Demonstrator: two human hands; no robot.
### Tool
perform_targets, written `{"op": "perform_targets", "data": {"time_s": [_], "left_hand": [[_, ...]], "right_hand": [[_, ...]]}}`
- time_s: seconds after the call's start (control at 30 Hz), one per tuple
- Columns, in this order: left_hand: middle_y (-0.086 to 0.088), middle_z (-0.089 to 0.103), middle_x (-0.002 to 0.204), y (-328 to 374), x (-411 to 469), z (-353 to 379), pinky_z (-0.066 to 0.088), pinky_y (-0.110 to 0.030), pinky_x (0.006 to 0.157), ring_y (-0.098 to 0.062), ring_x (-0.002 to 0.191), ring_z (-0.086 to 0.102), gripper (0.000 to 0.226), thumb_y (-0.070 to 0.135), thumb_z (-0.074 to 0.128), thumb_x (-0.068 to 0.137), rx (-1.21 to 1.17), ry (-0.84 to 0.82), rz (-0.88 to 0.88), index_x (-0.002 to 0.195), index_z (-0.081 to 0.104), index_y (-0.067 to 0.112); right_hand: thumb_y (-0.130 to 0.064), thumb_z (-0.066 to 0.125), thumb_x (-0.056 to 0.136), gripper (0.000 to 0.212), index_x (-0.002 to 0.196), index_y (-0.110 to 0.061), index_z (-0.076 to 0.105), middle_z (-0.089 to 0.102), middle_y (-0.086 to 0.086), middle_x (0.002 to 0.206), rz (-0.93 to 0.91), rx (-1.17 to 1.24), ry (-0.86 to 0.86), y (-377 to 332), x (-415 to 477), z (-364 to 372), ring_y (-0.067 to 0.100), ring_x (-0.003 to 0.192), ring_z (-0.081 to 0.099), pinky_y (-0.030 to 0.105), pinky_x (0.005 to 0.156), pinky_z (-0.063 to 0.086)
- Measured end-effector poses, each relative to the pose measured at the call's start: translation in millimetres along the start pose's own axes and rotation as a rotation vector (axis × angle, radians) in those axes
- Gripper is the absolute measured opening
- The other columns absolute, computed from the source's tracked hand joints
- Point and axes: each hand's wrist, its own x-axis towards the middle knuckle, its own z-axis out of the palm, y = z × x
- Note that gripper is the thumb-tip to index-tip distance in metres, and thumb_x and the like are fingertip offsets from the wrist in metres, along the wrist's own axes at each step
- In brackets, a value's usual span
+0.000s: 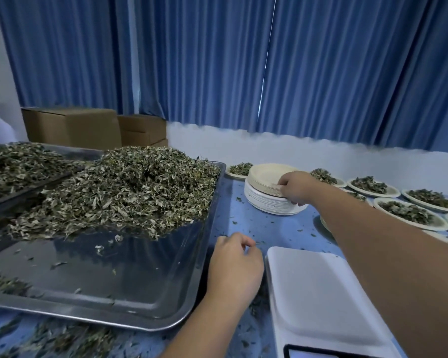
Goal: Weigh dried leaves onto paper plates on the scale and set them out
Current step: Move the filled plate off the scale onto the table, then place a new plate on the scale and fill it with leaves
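Note:
A big heap of dried leaves lies on a steel tray at the left. A stack of paper plates stands beyond the white scale, whose platform is bare. My right hand reaches over to the stack and pinches the edge of the top plates. My left hand hovers between the tray and the scale with fingers loosely curled, holding nothing I can see.
Several filled paper plates sit in rows at the right on the blue table. One more filled plate lies behind the stack. A second leaf tray and cardboard boxes stand at the back left. Blue curtains hang behind.

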Motion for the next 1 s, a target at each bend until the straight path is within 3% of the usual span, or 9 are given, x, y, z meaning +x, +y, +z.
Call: {"op": "perform_targets", "data": {"time_s": [0.1,0.2,0.33,0.43,0.6,0.77,0.93,1.0], "left_hand": [[0.012,0.043,0.104,0,1,1,0.045,-0.021,0.073,-0.006,0.086,0.055,0.011,0.024,0.049,0.094,0.005,0.006,-0.002,0.093,0.056,0.032],[0.012,0.043,0.104,-1,2,1,0.037,-0.011,0.064,-0.003,0.084,0.053,0.010,0.024,0.049,0.093,0.008,0.014,-0.003,0.094,0.056,0.032],[0.012,0.043,0.104,-1,3,1,0.036,-0.009,0.061,-0.003,0.083,0.053,0.011,0.024,0.049,0.093,-0.003,0.004,-0.011,0.092,0.056,0.033],[0.013,0.042,0.104,-1,3,2,0.039,-0.012,0.059,-0.004,0.079,0.055,0.011,0.025,0.049,0.093,-0.006,-0.001,-0.017,0.090,0.056,0.034],[0.014,0.041,0.100,0,2,2,0.039,-0.014,0.058,-0.006,0.078,0.055,0.011,0.026,0.049,0.093,0.000,-0.007,-0.011,0.089,0.055,0.034],[0.015,0.040,0.100,0,3,1,0.038,-0.012,0.060,-0.004,0.081,0.054,0.012,0.024,0.048,0.093,0.001,-0.015,-0.013,0.092,0.056,0.034],[0.015,0.039,0.100,2,2,1,0.036,-0.011,0.057,-0.003,0.077,0.053,0.012,0.024,0.048,0.092,0.006,-0.021,-0.025,0.094,0.056,0.033],[0.014,0.039,0.100,2,3,1,0.037,-0.012,0.056,-0.004,0.077,0.054,0.012,0.024,0.048,0.092,0.000,-0.024,-0.031,0.095,0.056,0.032]], "right_hand": [[-0.005,0.045,0.092,0.036,0.118,-0.016,0.067,0.064,0.004,0.109,-0.028,-0.018,0.085,3,2,-4,0.020,0.095,0.054,0.028,0.082,0.047],[-0.009,0.049,0.090,0.031,0.108,-0.018,0.073,0.065,-0.001,0.119,-0.048,-0.021,0.150,6,4,-7,0.020,0.111,0.055,0.030,0.094,0.047],[-0.008,0.047,0.092,0.026,0.091,-0.014,0.072,0.069,0.006,0.105,-0.035,0.002,0.202,8,8,-10,0.022,0.091,0.059,0.031,0.081,0.050],[-0.014,0.047,0.093,0.020,0.095,-0.012,0.066,0.071,0.012,0.090,-0.030,0.017,0.096,9,8,-7,0.025,0.072,0.062,0.033,0.070,0.054],[-0.016,0.049,0.094,0.025,0.106,-0.015,0.071,0.072,0.014,0.088,-0.040,0.029,0.061,8,8,-3,0.021,0.067,0.059,0.033,0.069,0.054],[-0.014,0.053,0.089,0.026,0.102,-0.018,0.076,0.067,0.008,0.071,-0.026,0.060,0.064,7,8,-7,0.018,0.056,0.053,0.023,0.050,0.045],[-0.002,0.053,0.080,0.028,0.101,0.004,0.070,0.054,0.011,0.065,0.049,0.110,0.017,6,11,-13,0.019,0.050,0.042,0.018,0.042,0.035],[-0.002,0.052,0.079,0.028,0.099,0.006,0.069,0.053,0.011,0.064,0.038,0.080,0.005,4,12,-17,0.020,0.050,0.042,0.019,0.043,0.036]]}}
